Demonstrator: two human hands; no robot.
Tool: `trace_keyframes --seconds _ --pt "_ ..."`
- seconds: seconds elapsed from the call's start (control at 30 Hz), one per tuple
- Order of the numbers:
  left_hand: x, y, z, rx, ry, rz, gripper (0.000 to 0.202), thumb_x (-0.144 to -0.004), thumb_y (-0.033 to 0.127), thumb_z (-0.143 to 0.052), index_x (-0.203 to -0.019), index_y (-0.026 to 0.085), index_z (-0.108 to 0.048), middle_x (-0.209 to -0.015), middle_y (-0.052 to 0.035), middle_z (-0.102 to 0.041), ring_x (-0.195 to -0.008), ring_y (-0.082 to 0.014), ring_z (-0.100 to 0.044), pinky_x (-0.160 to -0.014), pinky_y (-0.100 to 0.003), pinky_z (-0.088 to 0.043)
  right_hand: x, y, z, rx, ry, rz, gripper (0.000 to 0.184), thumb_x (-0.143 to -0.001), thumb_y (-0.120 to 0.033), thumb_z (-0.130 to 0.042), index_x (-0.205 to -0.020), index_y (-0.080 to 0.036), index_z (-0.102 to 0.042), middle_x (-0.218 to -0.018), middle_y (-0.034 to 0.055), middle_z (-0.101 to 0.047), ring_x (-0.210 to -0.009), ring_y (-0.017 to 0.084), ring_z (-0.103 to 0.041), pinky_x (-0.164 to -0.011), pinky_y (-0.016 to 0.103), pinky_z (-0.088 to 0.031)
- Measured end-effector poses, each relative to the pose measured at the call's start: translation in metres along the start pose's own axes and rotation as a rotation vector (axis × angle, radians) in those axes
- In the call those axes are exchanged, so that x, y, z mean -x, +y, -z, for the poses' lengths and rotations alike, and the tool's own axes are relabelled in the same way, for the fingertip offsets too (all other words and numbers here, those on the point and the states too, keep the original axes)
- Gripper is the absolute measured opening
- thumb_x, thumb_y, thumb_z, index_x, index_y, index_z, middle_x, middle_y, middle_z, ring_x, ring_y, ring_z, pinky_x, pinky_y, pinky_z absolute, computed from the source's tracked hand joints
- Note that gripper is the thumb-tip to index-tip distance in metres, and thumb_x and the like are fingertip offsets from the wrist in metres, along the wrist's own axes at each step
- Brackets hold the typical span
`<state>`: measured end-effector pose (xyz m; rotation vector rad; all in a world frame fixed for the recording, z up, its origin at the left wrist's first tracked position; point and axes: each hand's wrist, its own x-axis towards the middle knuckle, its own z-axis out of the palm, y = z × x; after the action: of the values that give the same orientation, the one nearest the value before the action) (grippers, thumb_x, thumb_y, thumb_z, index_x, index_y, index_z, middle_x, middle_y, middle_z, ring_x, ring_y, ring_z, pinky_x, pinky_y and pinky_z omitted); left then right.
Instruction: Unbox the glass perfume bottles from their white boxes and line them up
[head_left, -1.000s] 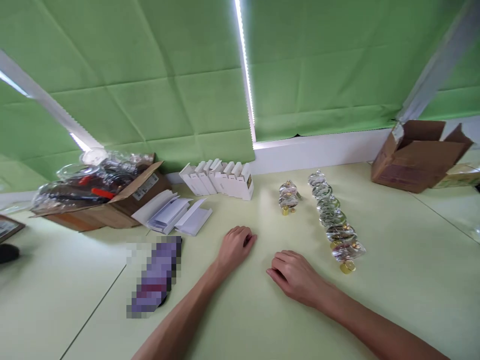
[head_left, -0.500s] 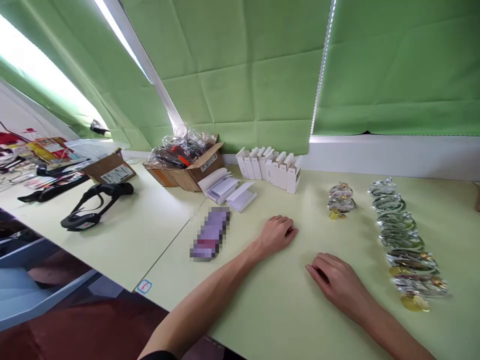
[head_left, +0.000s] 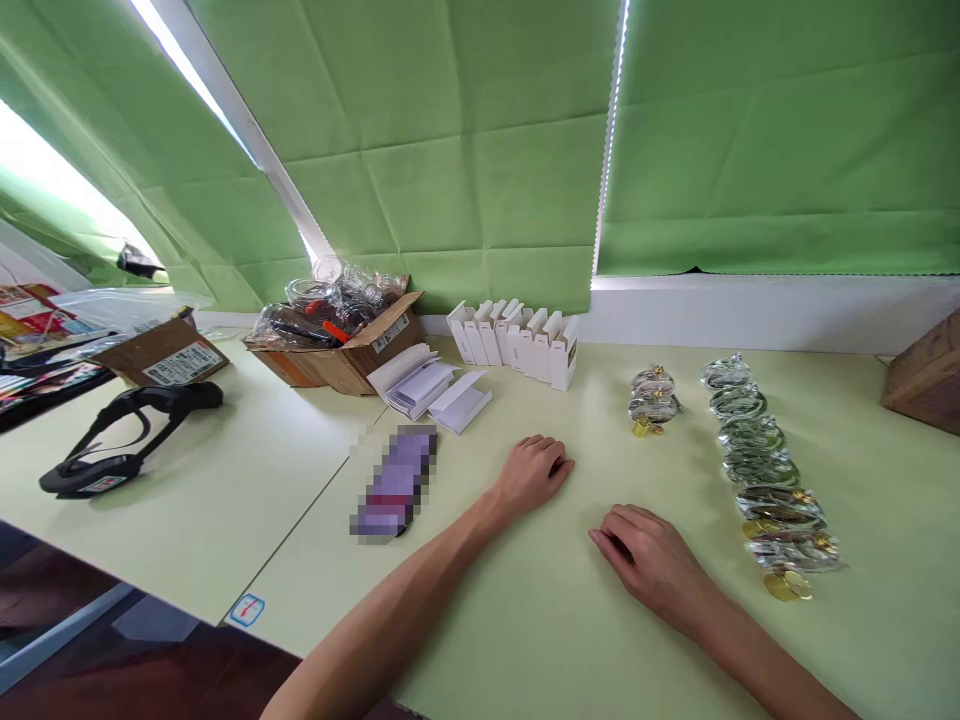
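Note:
My left hand (head_left: 531,474) rests palm down on the pale green table (head_left: 525,620), its fingers loosely curled with nothing in them. To its left lies a purple, pixelated oblong (head_left: 396,485), apart from the hand. Nearer to me, my right hand (head_left: 646,555) also lies on the table, loosely closed and holding nothing. A row of clear packets with silvery, coiled contents (head_left: 756,435) runs down the right side, with gold discs (head_left: 787,586) at its near end. Farther back sits a small pair of similar packets (head_left: 654,397).
Upright white boxes (head_left: 517,340) line the back by the green curtain (head_left: 525,150). Open white boxes holding papers (head_left: 420,385) lie beside a cardboard box of bagged items (head_left: 337,350). A black strapped headset (head_left: 131,435) is at left, a brown box (head_left: 926,375) at far right.
The head view has turned to the right, so everything sits further left and the brown box now shows at the right edge. Both hands keep their places on the table.

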<state>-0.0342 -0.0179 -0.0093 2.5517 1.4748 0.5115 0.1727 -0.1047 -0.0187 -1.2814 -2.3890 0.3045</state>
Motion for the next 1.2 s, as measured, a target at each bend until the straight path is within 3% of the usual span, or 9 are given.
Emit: trace_keyframes --seconds 1.2 --pt "-0.001 0.000 0.001 -0.004 0.017 -0.003 0.026 -0.097 0.031 -0.047 -0.075 0.022 -0.054 -0.077 -0.0030 -0.066 -0.074 -0.0189 -0.058 -0.069 -0.031 -0.041 -0.005 -0.008 0.013 0.016 -0.064 -0.035 0.032 -0.102 -0.028 -0.044 -0.076 -0.019 -0.060 -0.078 0.0028 -0.065 -0.072 0.017 -0.057 -0.069 0.031 -0.037"
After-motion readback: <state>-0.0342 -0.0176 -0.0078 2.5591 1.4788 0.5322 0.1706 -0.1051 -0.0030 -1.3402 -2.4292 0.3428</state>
